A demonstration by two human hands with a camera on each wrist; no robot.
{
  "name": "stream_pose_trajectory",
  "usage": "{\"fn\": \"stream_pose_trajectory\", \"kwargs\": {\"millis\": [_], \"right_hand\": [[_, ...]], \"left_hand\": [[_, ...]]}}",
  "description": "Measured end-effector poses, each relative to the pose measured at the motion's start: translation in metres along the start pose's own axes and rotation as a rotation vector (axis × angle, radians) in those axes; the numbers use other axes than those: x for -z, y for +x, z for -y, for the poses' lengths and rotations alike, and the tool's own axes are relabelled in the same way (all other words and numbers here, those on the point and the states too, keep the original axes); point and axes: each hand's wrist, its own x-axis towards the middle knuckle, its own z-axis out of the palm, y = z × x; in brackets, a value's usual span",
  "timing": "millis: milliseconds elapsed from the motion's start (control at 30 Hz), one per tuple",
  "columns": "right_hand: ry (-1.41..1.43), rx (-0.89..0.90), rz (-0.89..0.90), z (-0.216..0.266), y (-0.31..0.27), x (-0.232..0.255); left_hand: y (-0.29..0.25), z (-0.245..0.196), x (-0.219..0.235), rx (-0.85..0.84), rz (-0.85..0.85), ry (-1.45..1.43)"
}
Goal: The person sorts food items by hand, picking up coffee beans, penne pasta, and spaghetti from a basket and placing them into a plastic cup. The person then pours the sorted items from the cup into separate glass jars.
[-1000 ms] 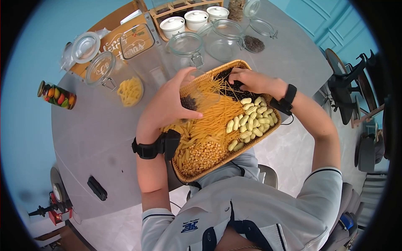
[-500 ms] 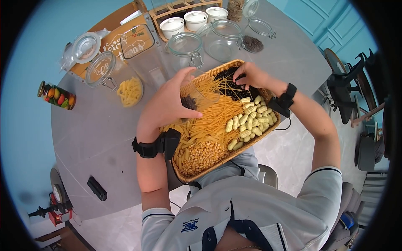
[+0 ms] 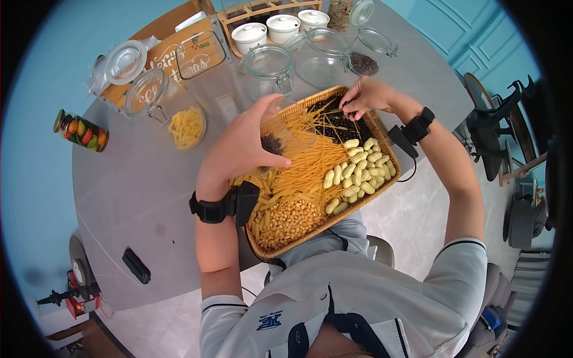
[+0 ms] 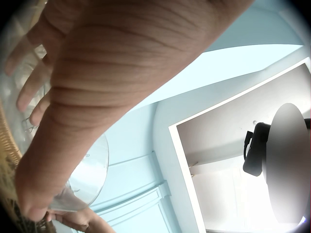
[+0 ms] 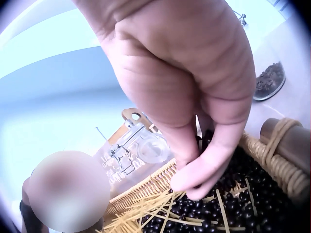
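Black beans (image 3: 358,131) were pinched between the bunched fingertips of the right hand (image 3: 371,97), above the basket's far corner. In the right wrist view, more beans were seen tucked behind those fingers; from the head view, this was hidden by the knuckles. A clear cup (image 3: 295,128) was clasped by the left hand (image 3: 239,146), its thumb and fingers set apart around the wall. Dark beans inside the cup were shown by the head view, while its thin, round rim beyond the left thumb was shown by the left wrist view.

Just under the right fingers, brittle straight spaghetti (image 3: 313,167) was strewn over the glossy beans. The wicker basket (image 5: 143,187) was edged by a raised, woven rim close to the right fingertips, and a gap was left between them and the cup. Toward the body from the right fingers, ridged peanuts (image 3: 361,173) were heaped; below the left fingers, corn kernels (image 3: 292,222) were piled.

Past the far rim, a clip-top glass jar (image 3: 267,65) was placed near the left fingers, with glazed white pots (image 3: 283,27) farther off. Grey tabletop (image 3: 131,197) was spread well out beside the left forearm.
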Motion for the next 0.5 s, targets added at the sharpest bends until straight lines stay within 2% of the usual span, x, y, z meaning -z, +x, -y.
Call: {"fn": "stream_pose_trajectory", "kwargs": {"millis": [133, 233, 500], "right_hand": [[-0.047, -0.063, 0.079, 0.002, -0.007, 0.004], [-0.013, -0.038, 0.055, 0.007, -0.014, 0.007], [-0.04, -0.018, 0.159, 0.036, -0.035, 0.004]], "left_hand": [[0.0, 0.001, 0.0, -0.004, 0.002, -0.008], [0.001, 0.003, -0.001, -0.007, 0.003, 0.007], [0.0, 0.002, -0.002, -0.008, 0.005, 0.005]]}}
